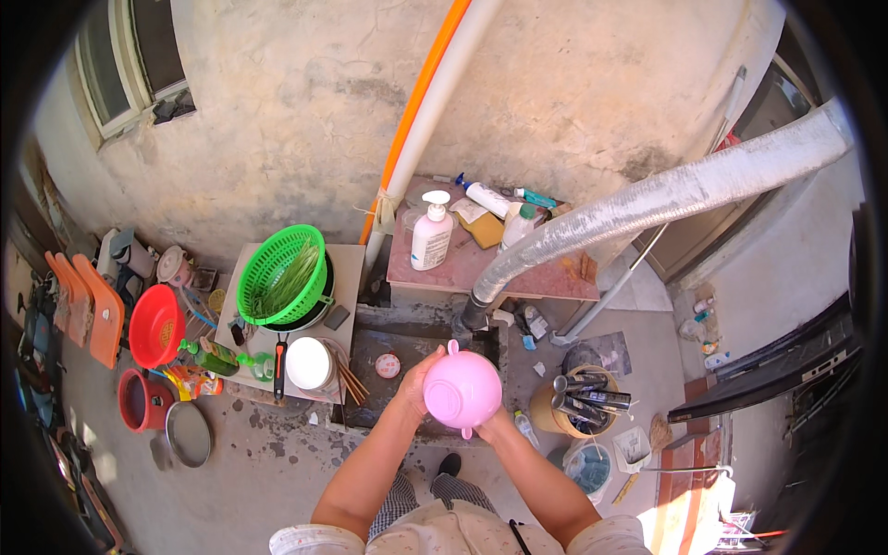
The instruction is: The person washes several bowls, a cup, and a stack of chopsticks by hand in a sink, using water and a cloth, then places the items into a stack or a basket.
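Observation:
My left hand (415,386) and my right hand (493,425) hold a pink plastic bowl (472,388) between them, over a dark stone sink basin. The bowl's underside faces me, with its round foot showing, and two small tabs stick out from its rim. Most of my right fingers are hidden behind the bowl. Inside the basin (371,345), a round white lid with red print (388,365) lies left of the bowl. Wooden chopsticks (354,381) lean at the basin's left edge, by a stack of white bowls (309,363).
Left of the basin, a green colander (250,277) with green stalks (295,277) stands on a board near a peeler (279,366). A pump bottle (431,239) stands on the reddish slab (454,270) behind. A silver duct (624,198) slants across the right, above a bucket of cans (544,409).

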A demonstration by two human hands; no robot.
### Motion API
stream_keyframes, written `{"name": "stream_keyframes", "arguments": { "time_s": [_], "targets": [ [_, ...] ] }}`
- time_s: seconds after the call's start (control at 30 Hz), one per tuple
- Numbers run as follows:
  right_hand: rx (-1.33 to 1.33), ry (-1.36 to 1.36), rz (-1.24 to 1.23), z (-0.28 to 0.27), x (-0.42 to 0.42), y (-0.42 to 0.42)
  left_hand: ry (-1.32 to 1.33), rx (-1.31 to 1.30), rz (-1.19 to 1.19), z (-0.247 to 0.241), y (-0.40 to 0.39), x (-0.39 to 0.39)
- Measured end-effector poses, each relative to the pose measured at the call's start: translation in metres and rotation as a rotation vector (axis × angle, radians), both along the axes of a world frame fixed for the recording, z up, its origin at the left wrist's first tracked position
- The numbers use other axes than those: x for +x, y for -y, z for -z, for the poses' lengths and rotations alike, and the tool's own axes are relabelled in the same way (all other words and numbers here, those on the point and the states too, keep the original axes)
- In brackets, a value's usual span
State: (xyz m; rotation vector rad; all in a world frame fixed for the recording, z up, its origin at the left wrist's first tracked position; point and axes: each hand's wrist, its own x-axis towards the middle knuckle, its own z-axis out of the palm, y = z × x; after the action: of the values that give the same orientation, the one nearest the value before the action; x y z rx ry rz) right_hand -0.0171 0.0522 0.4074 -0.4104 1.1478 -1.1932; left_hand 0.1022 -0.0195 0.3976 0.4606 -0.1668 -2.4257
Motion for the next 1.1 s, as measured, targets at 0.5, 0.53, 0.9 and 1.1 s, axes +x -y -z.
{"name": "stream_keyframes", "arguments": {
  "time_s": [0.5,0.53,0.9,1.1],
  "targets": [
    [-0.205,0.443,-0.029,-0.049,-0.002,0.006,0.198,-0.025,-0.398,-0.031,-0.01,0.01],
    [-0.213,0.428,-0.002,-0.048,0.001,0.004,0.232,-0.062,-0.478,-0.032,-0.016,0.007],
    [-0.323,0.064,0.055,-0.062,0.018,0.0,0.827,-0.648,-0.647,-0.038,-0.045,-0.005],
    [-0.328,-0.184,0.043,-0.048,0.02,-0.002,0.889,-0.553,-0.57,-0.028,-0.054,-0.01]
  ]
}}
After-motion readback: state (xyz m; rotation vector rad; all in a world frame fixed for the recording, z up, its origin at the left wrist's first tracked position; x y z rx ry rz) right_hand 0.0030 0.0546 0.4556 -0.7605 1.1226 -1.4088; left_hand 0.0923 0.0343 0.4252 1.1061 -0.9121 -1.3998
